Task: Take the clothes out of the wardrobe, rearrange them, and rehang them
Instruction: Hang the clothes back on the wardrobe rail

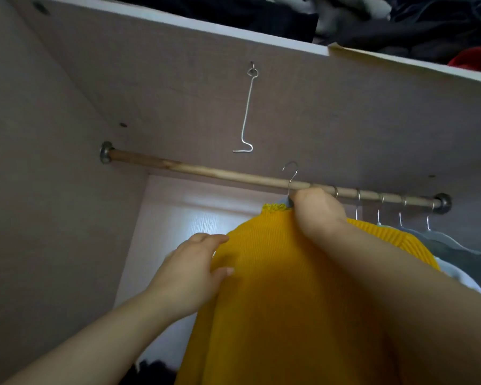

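Up inside the wardrobe, a mustard-yellow ribbed sweater hangs on a hanger just below the wooden rail; the right hand is curled tightly round the hanger's neck at the collar, the metal hook rising across the rail; the left hand holds the sweater's shoulder between thumb and fingers; further right, grey and pale clothes hang from the rail; a bent wire hook dangles under the shelf, which carries dark folded garments.

mustard ribbed sweater on a hanger (hook at the wooden rod), left of hung clothes.
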Action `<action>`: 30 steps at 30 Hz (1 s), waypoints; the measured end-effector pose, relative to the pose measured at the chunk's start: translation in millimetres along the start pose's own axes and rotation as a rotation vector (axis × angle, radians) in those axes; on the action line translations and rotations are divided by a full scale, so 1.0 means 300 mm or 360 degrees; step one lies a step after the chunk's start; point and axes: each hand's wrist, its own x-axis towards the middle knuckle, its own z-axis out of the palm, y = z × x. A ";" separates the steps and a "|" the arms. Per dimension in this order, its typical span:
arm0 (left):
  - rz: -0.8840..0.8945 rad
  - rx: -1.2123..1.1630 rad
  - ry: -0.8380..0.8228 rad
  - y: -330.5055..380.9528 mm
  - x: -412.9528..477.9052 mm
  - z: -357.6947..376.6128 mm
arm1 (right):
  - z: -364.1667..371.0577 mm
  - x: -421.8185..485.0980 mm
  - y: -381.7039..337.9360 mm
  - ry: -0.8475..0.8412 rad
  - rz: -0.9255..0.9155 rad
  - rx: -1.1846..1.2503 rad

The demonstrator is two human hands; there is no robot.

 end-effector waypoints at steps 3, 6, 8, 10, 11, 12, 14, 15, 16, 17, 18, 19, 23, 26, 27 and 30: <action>-0.0009 0.0011 0.0019 -0.016 0.008 0.016 | 0.037 0.059 0.001 0.0010 0.0075 0.0019; -0.0007 0.0070 0.0008 -0.029 0.006 0.043 | 0.062 0.092 0.007 -0.0008 0.0173 0.0150; -0.0018 0.0094 -0.0004 -0.037 0.001 0.063 | 0.091 0.082 0.001 -0.0082 0.0178 0.0213; -0.0035 0.0104 -0.0021 -0.043 -0.006 0.084 | 0.129 0.053 -0.020 -0.0163 0.0111 0.0198; -0.0040 0.0109 -0.0033 -0.045 -0.010 0.095 | 0.145 0.039 -0.032 -0.0180 0.0072 0.0165; -0.0041 0.0112 -0.0044 -0.046 -0.014 0.105 | 0.156 0.029 -0.040 -0.0181 0.0046 0.0130; -0.0041 0.0104 -0.0069 -0.044 -0.025 0.120 | 0.154 0.018 -0.047 -0.0172 0.0029 0.0101; -0.0043 0.0091 -0.0082 -0.043 -0.030 0.125 | 0.148 0.016 -0.048 -0.0177 0.0030 0.0097; -0.0049 0.0076 -0.0094 -0.042 -0.036 0.127 | 0.140 0.013 -0.050 -0.0184 0.0036 0.0092; -0.0059 0.0065 -0.0105 -0.041 -0.041 0.128 | 0.134 0.009 -0.055 -0.0198 0.0042 0.0081; -0.0067 0.0060 -0.0116 -0.040 -0.050 0.127 | 0.128 0.001 -0.062 -0.0213 0.0050 0.0062; -0.0077 0.0055 -0.0129 -0.040 -0.060 0.125 | 0.123 -0.009 -0.073 -0.0231 0.0053 0.0032; -0.0147 0.0073 -0.0179 -0.063 -0.120 0.093 | 0.132 -0.086 -0.133 -0.0144 -0.0125 -0.0161; -0.0248 0.0186 -0.0233 -0.115 -0.184 0.058 | 0.170 -0.185 -0.218 -0.0090 -0.0308 0.0060; -0.0310 0.0217 -0.0260 -0.139 -0.212 0.046 | 0.190 -0.223 -0.254 -0.0141 -0.0368 0.0163; -0.0515 0.0297 -0.0381 -0.220 -0.323 0.015 | 0.255 -0.362 -0.366 -0.0418 -0.0526 0.0458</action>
